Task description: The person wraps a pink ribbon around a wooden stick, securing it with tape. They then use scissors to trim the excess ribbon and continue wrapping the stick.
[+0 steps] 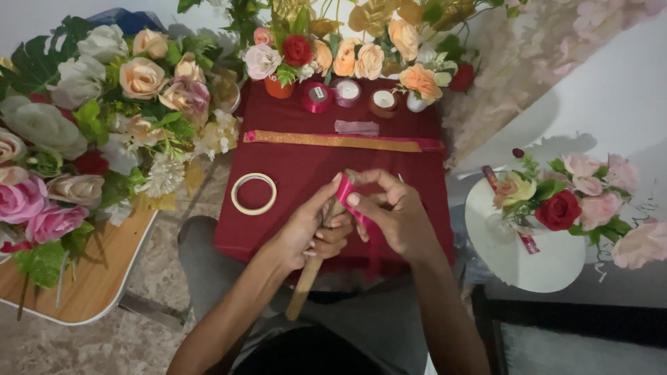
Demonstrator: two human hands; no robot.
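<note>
My left hand (310, 232) grips the wooden stick (306, 281) over my lap; my right hand (389, 212) pinches pink ribbon (356, 208) at its tip. Best kept taut, overlapping each turn evenly.

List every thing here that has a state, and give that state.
left hand: closed around the wooden stick
right hand: pinching the pink ribbon against the stick's top
wooden stick: held tilted, top end partly wrapped
pink ribbon: partly wound on the stick
tape ring: lying flat on the red cloth
ribbon spools: standing in a row, untouched
gold strip: laid flat, stretched out
</note>
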